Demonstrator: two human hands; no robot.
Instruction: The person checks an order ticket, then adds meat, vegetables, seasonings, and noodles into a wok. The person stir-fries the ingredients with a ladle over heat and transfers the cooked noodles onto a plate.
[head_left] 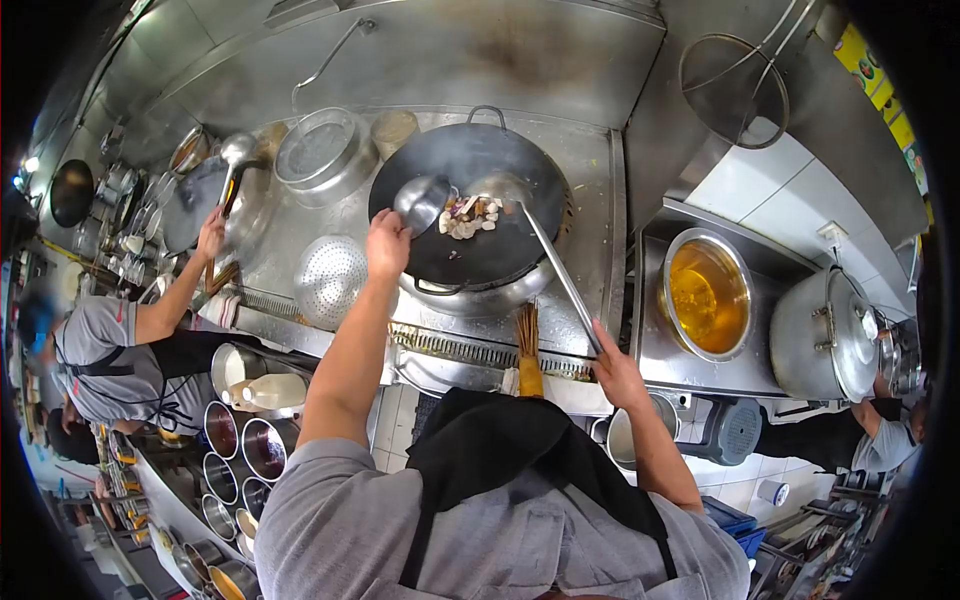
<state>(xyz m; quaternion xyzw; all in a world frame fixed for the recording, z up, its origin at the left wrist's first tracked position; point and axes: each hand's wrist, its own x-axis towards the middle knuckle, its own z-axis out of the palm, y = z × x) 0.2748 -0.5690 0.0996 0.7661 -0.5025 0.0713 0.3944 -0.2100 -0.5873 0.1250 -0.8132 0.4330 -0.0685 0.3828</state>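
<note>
A large black wok [420,160] with two loop handles sits on the steel range, steam rising from it. Pale chopped pieces of food [468,218] with some darker bits lie in its middle. My left hand [388,243] is closed on the rim of a small metal bowl [423,203], which is tilted over the wok's left side. In my right hand [618,372] is the handle of a long metal ladle [560,265]. Its head is inside the wok, just behind the food and partly blurred by steam.
Left of the wok are a perforated strainer [331,280] and a metal pot [322,150]. A bamboo brush [529,350] stands in front. To the right are a basin of yellow oil [706,297] and a lidded pot [822,335]. At far left a co-worker's hand [211,235] holds a ladle.
</note>
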